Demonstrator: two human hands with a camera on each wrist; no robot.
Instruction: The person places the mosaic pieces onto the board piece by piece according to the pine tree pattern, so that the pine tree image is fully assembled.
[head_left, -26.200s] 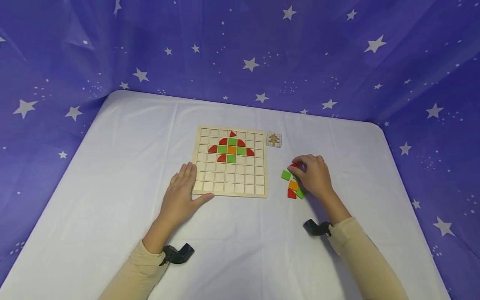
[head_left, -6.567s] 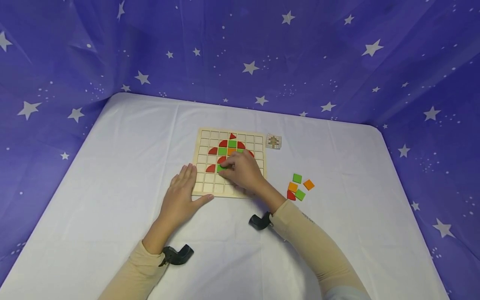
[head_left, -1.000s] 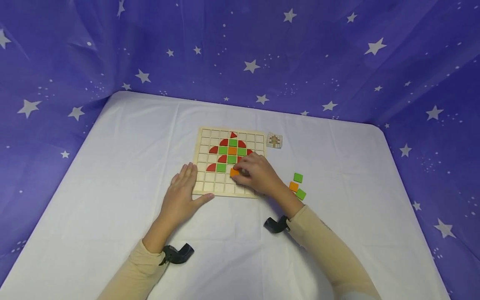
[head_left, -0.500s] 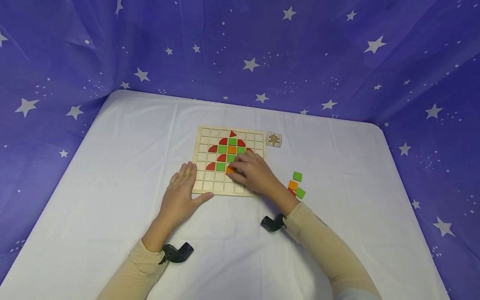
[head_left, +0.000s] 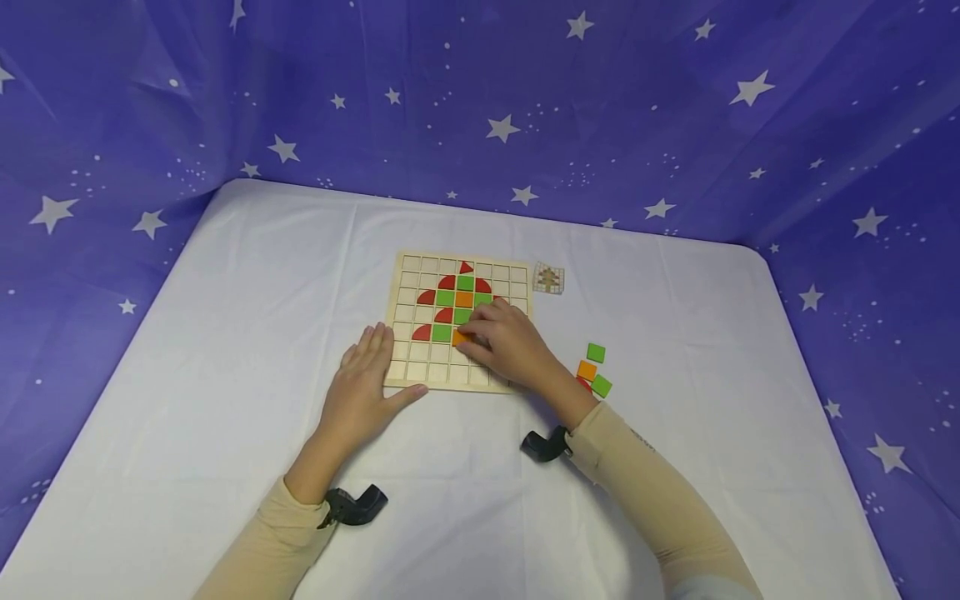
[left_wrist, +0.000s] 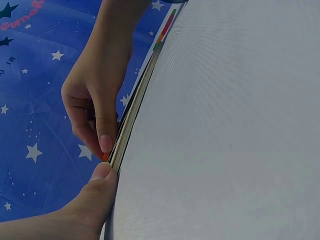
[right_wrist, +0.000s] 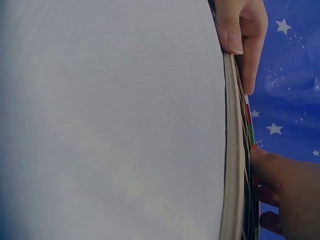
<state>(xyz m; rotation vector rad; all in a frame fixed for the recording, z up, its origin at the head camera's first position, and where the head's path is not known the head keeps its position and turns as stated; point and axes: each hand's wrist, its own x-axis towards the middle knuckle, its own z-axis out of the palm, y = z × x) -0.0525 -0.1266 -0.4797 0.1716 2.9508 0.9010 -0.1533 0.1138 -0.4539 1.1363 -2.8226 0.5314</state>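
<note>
My right hand [head_left: 516, 346] pinches an orange square tile [head_left: 460, 338] between thumb and fingertips, low over the wooden grid board [head_left: 420, 372]. This tile is just right of a green square tile [head_left: 442, 332] in the board's fifth row; the hand hides the cells farther right. My left hand [head_left: 358, 393] lies with straight fingers along the board's left edge, its thumb at the front rim. Red, green and orange tiles form a tree-like shape on the board, topped by a red triangle [head_left: 467, 267]. In the left wrist view, the orange tile [left_wrist: 105, 156] peeks out below the right fingertips.
Right of the board lie loose tiles: a green square [head_left: 596, 353], an orange square [head_left: 587, 370], another green square [head_left: 602, 386] and a partly hidden red piece [head_left: 583, 384]. A small pattern card [head_left: 549, 278] sits by the board's upper right corner. White cloth [head_left: 450, 517] covers the table.
Over the longer span, red and green pieces have joined the board's lower rows and the loose pile has shrunk. In the last second my right hand shifted the orange tile slightly left. Left hand unmoved.
</note>
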